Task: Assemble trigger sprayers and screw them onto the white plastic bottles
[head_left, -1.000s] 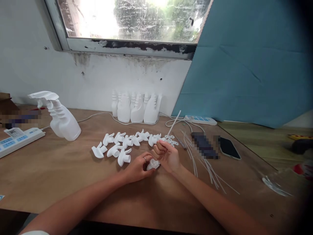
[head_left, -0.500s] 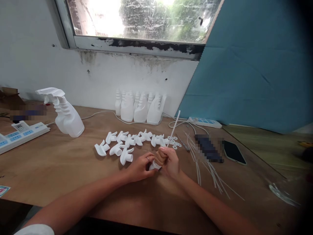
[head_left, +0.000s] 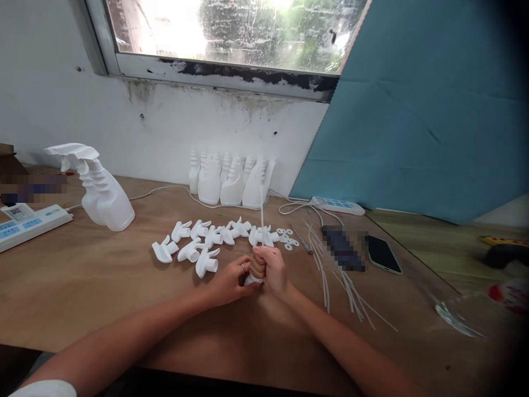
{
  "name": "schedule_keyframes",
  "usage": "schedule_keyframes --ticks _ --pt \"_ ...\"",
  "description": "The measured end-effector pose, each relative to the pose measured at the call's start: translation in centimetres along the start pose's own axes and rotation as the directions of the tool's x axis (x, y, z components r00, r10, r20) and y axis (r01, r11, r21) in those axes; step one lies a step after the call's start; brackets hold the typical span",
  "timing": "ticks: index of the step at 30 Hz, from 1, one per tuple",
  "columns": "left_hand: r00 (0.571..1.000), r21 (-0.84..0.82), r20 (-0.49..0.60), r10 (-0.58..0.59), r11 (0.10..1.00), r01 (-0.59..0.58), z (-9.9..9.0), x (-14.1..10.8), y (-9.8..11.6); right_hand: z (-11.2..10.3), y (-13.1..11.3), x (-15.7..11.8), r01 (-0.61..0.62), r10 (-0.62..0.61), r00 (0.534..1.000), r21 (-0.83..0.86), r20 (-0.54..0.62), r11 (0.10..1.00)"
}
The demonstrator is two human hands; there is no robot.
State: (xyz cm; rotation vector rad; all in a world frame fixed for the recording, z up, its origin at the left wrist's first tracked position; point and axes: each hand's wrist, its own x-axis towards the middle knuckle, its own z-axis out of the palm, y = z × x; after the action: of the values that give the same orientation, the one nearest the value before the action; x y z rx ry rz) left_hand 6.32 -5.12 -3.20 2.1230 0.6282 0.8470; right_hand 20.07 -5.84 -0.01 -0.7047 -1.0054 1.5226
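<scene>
My left hand [head_left: 231, 282], with a ring on one finger, is closed round a white spray head [head_left: 253, 280] that shows only in part between my hands. My right hand [head_left: 270, 270] is a fist just above it, wrapped round a thin white tube [head_left: 262, 215] that sticks up nearly vertical. Where the tube's lower end meets the spray head is hidden by my fingers. Several loose white spray heads [head_left: 206, 262] lie beyond my left hand. Small white rings [head_left: 288, 246] and loose white tubes [head_left: 355, 298] lie to the right.
Two bottles with spray tops [head_left: 108, 201] stand at the left near a power strip [head_left: 37, 226]. Several white bottles [head_left: 232, 190] line the wall. A pen-like tool [head_left: 303, 241], a phone [head_left: 383, 254], another power strip [head_left: 339, 205] and a clear bottle [head_left: 460, 320] are at the right.
The tube in my right hand has gone from leaning right to nearly upright. Both hands stay together, and the whole view has shifted slightly.
</scene>
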Motion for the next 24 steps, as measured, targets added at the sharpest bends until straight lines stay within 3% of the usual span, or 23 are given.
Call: schedule_keyframes --ticks 8,11,14,17,19,21,23,24 --pt "0.995 -0.043 -0.086 -0.043 0.998 0.040 0.6 0.0 -0.2 0.7 1.0 0.6 0.059 -0.066 0.996 -0.133 -0.056 0.989" --pt "0.985 -0.077 -0.134 -0.109 0.992 0.100 0.5 -0.1 -0.2 0.8 -0.1 0.5 0.082 -0.079 0.997 -0.186 0.021 0.979" --pt "0.964 -0.117 -0.217 -0.157 0.984 0.133 0.0 -0.3 0.2 0.0 -1.8 0.2 0.232 -0.201 0.971 -0.332 0.126 0.914" --pt "0.950 -0.171 -0.289 -0.120 0.983 0.072 -0.6 -0.2 1.2 -2.0 -2.8 -0.2 0.341 -0.356 0.933 -0.421 0.046 0.841" --pt "0.944 -0.212 -0.317 -0.094 0.977 0.026 -0.8 0.2 2.1 -3.7 -2.5 -0.6 0.249 -0.276 0.961 -0.365 -0.022 0.897" --pt "0.945 -0.202 -0.319 -0.069 0.979 0.003 -0.9 0.8 2.9 -5.1 -1.9 -1.2 0.047 -0.050 0.999 -0.235 -0.007 0.971" --pt "0.953 -0.135 -0.301 -0.033 0.991 -0.008 -0.8 1.7 3.4 -6.2 -1.4 -1.8 -0.142 0.150 0.987 -0.114 0.064 0.983" --pt "0.960 -0.095 -0.278 -0.014 0.995 -0.013 -0.7 2.2 3.4 -6.7 -1.3 -2.1 -0.187 0.192 0.978 -0.068 0.082 0.980"
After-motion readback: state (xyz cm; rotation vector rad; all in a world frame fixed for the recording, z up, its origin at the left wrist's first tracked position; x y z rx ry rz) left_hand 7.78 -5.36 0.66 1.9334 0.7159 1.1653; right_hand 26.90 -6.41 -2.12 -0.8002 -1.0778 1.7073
